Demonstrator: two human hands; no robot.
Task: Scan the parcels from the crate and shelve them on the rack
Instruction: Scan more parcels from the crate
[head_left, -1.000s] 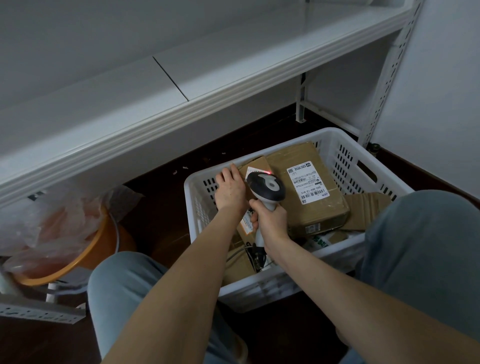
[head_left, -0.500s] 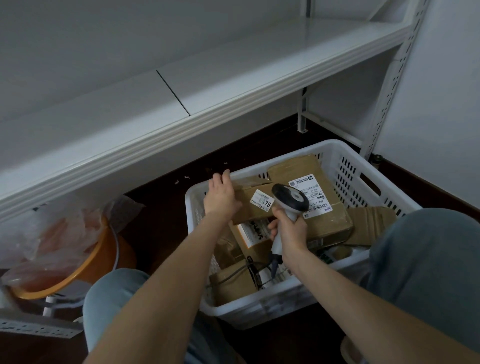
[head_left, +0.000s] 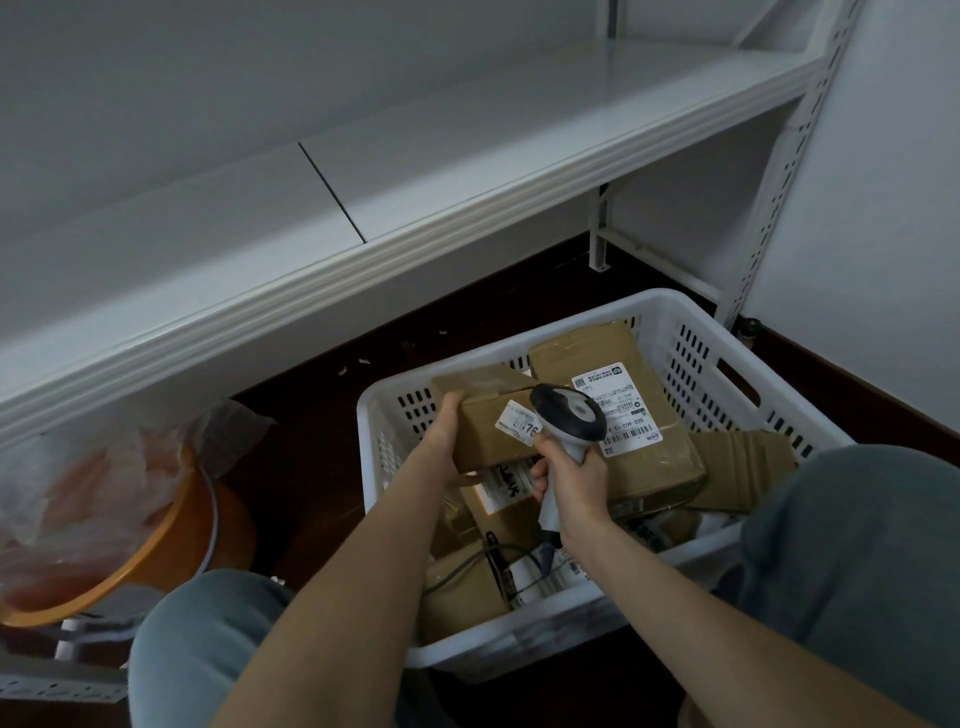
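At the far left an orange basin (head_left: 171, 545) with a crumpled plastic bag (head_left: 78, 493) stands on the dark floor (head_left: 311, 441). Above, the white rack shelf (head_left: 467, 156) crosses the room (its flat top shows one seam). The left hand (head_left: 439, 441) grips a small brown parcel (head_left: 483, 441) over the white crate (head_left: 670, 306). Just beside it, the right hand (head_left: 574, 480) is curled round the scanner (head_left: 571, 413) handle. A bigger parcel (head_left: 660, 467) lies in the crate. A pale wall (head_left: 883, 234) is at the right.
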